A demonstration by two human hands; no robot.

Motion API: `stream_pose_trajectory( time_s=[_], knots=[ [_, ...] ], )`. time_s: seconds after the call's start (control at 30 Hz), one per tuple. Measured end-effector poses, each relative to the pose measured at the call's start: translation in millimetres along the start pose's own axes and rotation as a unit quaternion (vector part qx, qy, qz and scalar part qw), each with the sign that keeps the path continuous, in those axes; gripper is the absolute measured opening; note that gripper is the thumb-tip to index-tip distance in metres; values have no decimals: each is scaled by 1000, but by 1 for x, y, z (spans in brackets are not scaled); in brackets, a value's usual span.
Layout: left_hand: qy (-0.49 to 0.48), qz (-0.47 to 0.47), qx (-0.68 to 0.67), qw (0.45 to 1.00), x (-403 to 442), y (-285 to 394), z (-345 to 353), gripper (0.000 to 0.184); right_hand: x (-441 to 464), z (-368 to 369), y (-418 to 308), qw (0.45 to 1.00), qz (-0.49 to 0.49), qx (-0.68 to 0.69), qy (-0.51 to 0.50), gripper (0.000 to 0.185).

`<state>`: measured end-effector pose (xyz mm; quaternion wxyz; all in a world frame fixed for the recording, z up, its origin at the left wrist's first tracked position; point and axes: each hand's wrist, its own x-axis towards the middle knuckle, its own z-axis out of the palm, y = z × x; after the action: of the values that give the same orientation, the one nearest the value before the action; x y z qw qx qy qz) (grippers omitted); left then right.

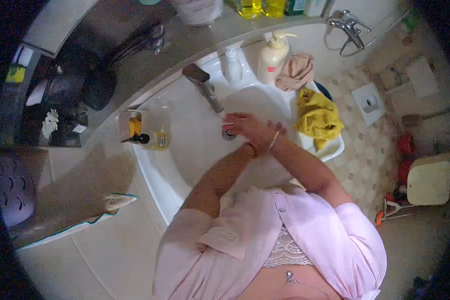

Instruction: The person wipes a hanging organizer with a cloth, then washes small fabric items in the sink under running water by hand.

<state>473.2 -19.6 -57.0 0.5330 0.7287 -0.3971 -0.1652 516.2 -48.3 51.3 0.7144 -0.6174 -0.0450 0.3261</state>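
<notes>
My forearms cross at the wrists over a white sink point(185, 157). My right hand point(245, 127) lies on top, its fingers stretched towards the left below the faucet point(205, 89), holding nothing that I can see. It wears a pale band at the wrist. Beneath it, my left hand point(279, 128) is mostly hidden; only some stretched-out fingers show past the right wrist. A reddish band circles the left wrist. The hands touch each other. A round drain point(229, 133) shows beside the right fingers. I cannot make out any running water.
Behind the basin stand a white pump bottle point(232, 65) and a cream pump bottle point(273, 57). A crumpled beige cloth point(296, 72) and a yellow cloth point(317, 117) lie on the right rim. A clear bottle point(161, 140) stands at left. A shelf point(170, 55) curves behind the sink.
</notes>
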Motion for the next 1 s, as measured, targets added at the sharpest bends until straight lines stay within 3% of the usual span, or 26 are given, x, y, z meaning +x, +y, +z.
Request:
stream_pose_trajectory(
  time_s=[0.03, 0.1, 0.17, 0.23, 0.27, 0.3, 0.33, 0.37, 0.43, 0.5, 0.53, 0.6, 0.67, 0.7, 0.73, 0.77, 0.8, 0.87, 0.9, 0.93, 0.97, 1.0],
  knots=[
    [-16, -35, 24, 999, -3, -18, -23, 57, 12, 6, 14, 995, -89, -30, -21, 36],
    [-39, -105, 84, 990, -23, -52, -86, 56, 12, 25, -14, 952, -69, 282, -100, 36],
    [-60, -156, 152, 974, -62, -75, -158, 56, 14, 28, -28, 966, -75, 227, -94, 35],
    [-108, -154, 281, 941, -115, -74, -212, 55, 26, 16, -21, 991, -106, 50, -70, 35],
    [-238, -138, 503, 819, -138, -49, -232, 56, 32, 10, -18, 991, -120, -38, -55, 35],
    [-352, -113, 681, 632, -152, -22, -236, 57, 34, 7, -19, 970, -52, 221, -83, 38],
    [-263, -216, 656, 674, -167, 10, -222, 59, 33, 8, -16, 878, 25, 467, -99, 42],
    [-173, -315, 618, 699, -188, 45, -201, 61, 31, 11, -15, 875, 36, 473, -98, 42],
    [-175, -415, 567, 690, -195, 107, -150, 63, 33, 13, -21, 869, 51, 485, -83, 51],
    [-193, -508, 412, 731, -177, 137, -93, 65, 39, 15, -18, 856, 32, 506, -99, 43],
    [-200, -511, 310, 776, -164, 128, -65, 62, 42, 17, -18, 844, 10, 524, -115, 36],
    [-168, -369, 220, 887, -134, 81, -18, 54, 34, 27, -30, 842, 1, 528, -114, 35],
    [-166, -289, 222, 916, -67, 47, 2, 55, 31, 33, -27, 840, -16, 532, -102, 35],
    [-25, -206, 116, 971, -50, -12, 13, 51, 37, 34, -13, 870, -50, 481, -99, 39],
    [86, -88, 21, 992, -33, -68, 23, 47, 44, 27, 2, 886, -73, 449, -90, 41],
    [98, -72, 48, 991, -15, -69, -1, 45, 51, 20, 18, 900, -95, 417, -80, 43],
    [80, -97, 117, 985, -7, -61, -30, 43, 55, 13, 39, 952, -235, 188, -61, 33],
    [13, -187, 311, 932, -2, -52, -77, 39, 38, 9, 37, 931, -356, -63, -43, 24],
    [-18, -220, 384, 897, -1, -51, -96, 37, 11, 21, 9, 960, -227, 161, -3, 21],
    [-38, -238, 422, 874, 3, -49, -111, 35, -15, 35, -24, 922, -85, 375, 36, 19],
    [-51, -248, 445, 859, 7, -49, -119, 34, -19, 46, -28, 978, -185, 82, 55, 18],
    [-59, -253, 459, 850, 12, -47, -124, 32, -23, 57, -31, 932, -270, -204, 133, 18]
  ],
)
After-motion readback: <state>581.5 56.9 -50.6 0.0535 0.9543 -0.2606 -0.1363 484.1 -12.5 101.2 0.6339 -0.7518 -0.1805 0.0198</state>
